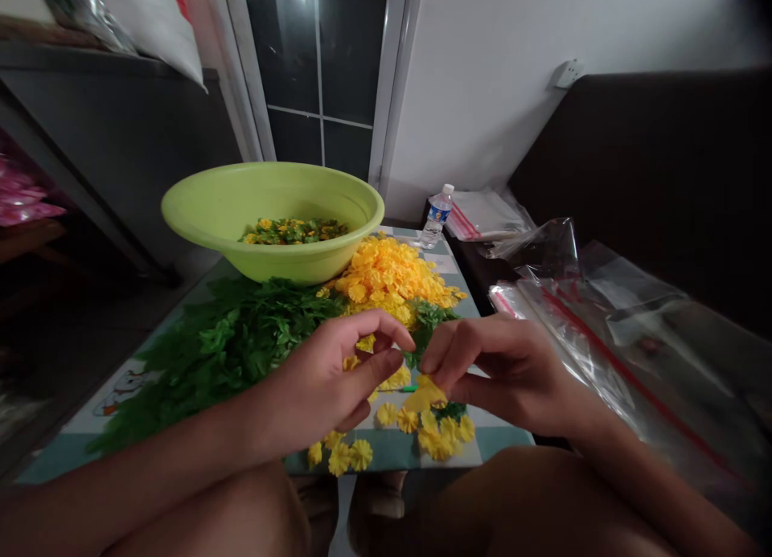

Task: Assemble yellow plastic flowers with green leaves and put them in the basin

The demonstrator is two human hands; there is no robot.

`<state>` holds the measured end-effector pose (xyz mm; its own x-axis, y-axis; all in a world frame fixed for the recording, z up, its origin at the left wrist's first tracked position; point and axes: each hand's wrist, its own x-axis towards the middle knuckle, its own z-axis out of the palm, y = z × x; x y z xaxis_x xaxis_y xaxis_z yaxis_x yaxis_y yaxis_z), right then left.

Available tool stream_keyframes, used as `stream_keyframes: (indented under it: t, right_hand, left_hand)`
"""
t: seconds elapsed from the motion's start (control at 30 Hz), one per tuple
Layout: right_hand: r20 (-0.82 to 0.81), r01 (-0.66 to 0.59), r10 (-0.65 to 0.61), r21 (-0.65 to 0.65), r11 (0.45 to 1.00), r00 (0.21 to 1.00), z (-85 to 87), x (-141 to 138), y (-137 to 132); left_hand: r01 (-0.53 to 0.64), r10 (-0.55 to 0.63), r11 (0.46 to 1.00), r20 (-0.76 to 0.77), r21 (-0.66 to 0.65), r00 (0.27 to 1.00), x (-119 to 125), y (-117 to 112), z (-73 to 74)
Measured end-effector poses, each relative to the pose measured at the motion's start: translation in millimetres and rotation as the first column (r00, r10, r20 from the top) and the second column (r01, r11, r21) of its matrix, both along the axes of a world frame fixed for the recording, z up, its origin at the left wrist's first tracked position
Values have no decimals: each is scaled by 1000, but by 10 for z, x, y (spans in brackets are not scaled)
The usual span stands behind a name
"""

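My right hand (503, 368) is closed in a pinch on a yellow artificial flower (425, 395), held above the table. Just left of it, my left hand (353, 372) has curved fingers, its thumb and index tips slightly apart, and nothing shows between them. A small green piece (410, 388) appears beside the held flower; whether it is attached I cannot tell. Below the hands, several loose yellow flower heads (443, 438) lie near the table's front edge. Behind the hands rises a heap of orange-yellow petals (392, 269). Green artificial leaves (241, 320) are piled to the left.
A large light-green basin (289, 261) with yellow and green pieces stands at the back of the checked table (507, 440). A water bottle (437, 217) is at the far right corner. Clear plastic bags (603, 356) cover the dark seat on the right.
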<state>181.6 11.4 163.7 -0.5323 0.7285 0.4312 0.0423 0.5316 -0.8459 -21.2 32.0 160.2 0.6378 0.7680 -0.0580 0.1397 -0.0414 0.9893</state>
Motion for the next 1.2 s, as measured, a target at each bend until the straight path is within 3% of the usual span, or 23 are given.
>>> stream_keyframes:
  t: [0.03, 0.07, 0.1, 0.17, 0.33, 0.43, 0.7, 0.87, 0.93, 1.0, 1.07, 1.2]
  right_hand:
    - [49, 14, -17, 56, 998, 999, 14, -2, -18]
    - [88, 22, -32, 111, 994, 996, 30, -6, -38]
    - [117, 27, -46, 160, 987, 992, 44, -11, -57]
    - [155, 29, -66, 233, 972, 986, 68, -24, -94]
    - [222, 26, -100, 317, 948, 970, 93, -49, -161]
    - [249, 18, -104, 323, 946, 963, 99, -50, -180]
    - [281, -40, -57, 327, 944, 958, 102, -55, -168]
    - [294, -44, -37, 262, 964, 955, 124, -69, -166]
    - [300, -35, -34, 219, 975, 953, 135, -69, -166]
    - [314, -17, -43, 185, 983, 949, 141, -67, -162]
    - [338, 13, -74, 179, 984, 938, 142, -66, -159]
    - [348, 51, -120, 202, 978, 930, 135, -59, -156]
  left_hand:
    - [-6, 15, 977, -39, 214, 999, -9, -26, 8]
    - [3, 29, 907, -71, 421, 997, -22, -52, 18]
    - [27, 42, 807, -103, 589, 994, -38, -77, 29]
    - [110, 60, 615, -185, 780, 981, -73, -117, 53]
    - [254, 169, 230, -296, 939, 940, -112, -152, 120]
    - [284, 193, 117, -302, 952, 934, -100, -161, 161]
    - [344, 181, 50, -347, 938, 920, -134, -168, 166]
    - [315, 253, -59, -291, 947, 923, -160, -173, 85]
    - [332, 268, -56, -307, 941, 913, -158, -182, 84]
    - [347, 257, -19, -331, 938, 908, -158, -188, 98]
    - [352, 225, 59, -356, 934, 907, -166, -192, 119]
    - [284, 165, 324, -349, 902, 922, -195, -204, 150]
